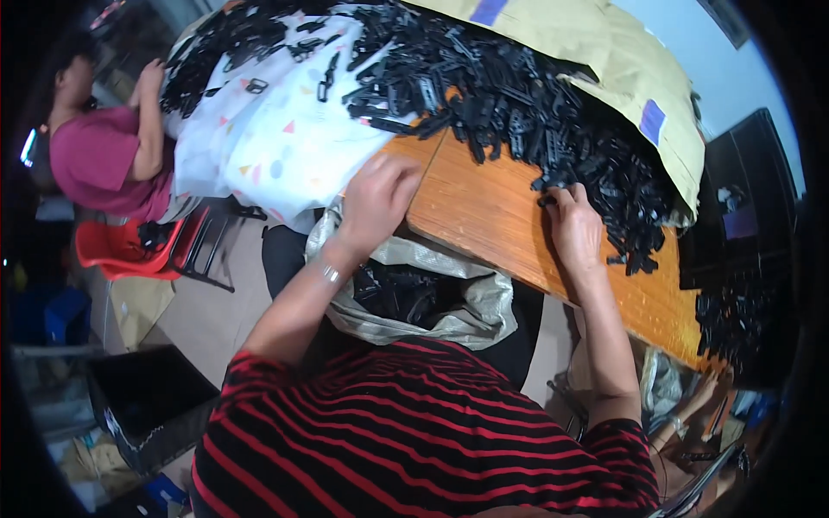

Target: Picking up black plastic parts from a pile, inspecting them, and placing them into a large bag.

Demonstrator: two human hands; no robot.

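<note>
A large heap of small black plastic parts (518,108), long and narrow like clips, covers the far part of the wooden table (484,207). My right hand (577,231) reaches to the near edge of this heap, its fingers closed on a black plastic part (547,198). Over the table's near edge, beside the white patterned cloth (289,129), is my left hand (378,197) with fingers curled together; whatever it may hold is hidden. Below, in front of my lap, a woven sack (466,326) gapes open with black parts inside.
A person in a maroon top (99,168) sits at the left, hands at the heap. Beside them are a red chair (121,250) and a black bin (155,401). A big yellowish sack (622,52) lies behind the heap. More black parts (734,324) are at the right corner.
</note>
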